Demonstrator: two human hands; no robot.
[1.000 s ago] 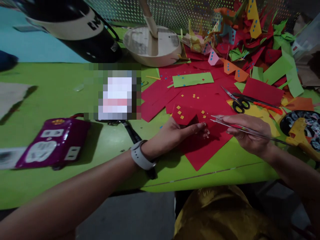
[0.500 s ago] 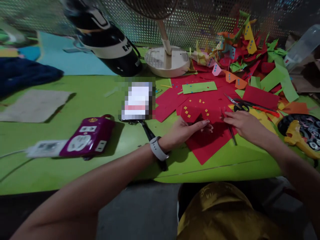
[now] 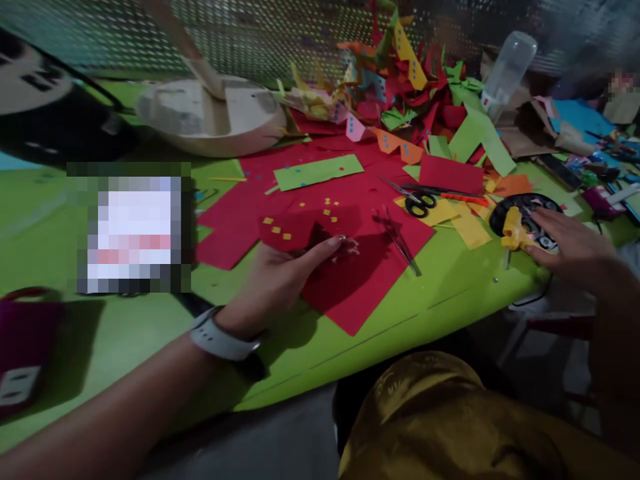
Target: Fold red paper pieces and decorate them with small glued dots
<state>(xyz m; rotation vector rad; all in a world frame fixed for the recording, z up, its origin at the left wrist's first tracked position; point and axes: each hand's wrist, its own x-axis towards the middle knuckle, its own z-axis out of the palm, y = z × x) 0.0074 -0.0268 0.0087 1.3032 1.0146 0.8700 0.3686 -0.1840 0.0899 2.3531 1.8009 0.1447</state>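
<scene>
- Yellow glue gun (image 3: 514, 223), as its shape suggests, sits at a black round tray (image 3: 495, 208) near the right end of a green table (image 3: 445, 287), directly ahead of the reaching right hand (image 3: 570, 247)
- Right hand comes in from the right, palm turned down, fingers pointing left across the tray, so that the tool lies just off the fingertips on their left side
- Thumb and fingers stand apart, the thumb low beside the tool's near side, the other fingers above its right-hand portion; whether skin meets plastic cannot be told from this angle, and no firm grip shows
- Tool's visible body runs roughly from the far side of the table toward the near edge, across the line of the fingers, with a shorter part branching right toward the thumb; anything beyond is masked by the hand
- Left hand (image 3: 275, 277), well apart on the other side, pinches a folded red paper (image 3: 295, 230) between thumb and fingers, small yellow squares (image 3: 276, 230) on the red beside it
- Tweezers (image 3: 397, 243) lie between the two hands on a red sheet (image 3: 350, 303), slanting toward the near edge, neither hand touching them
</scene>
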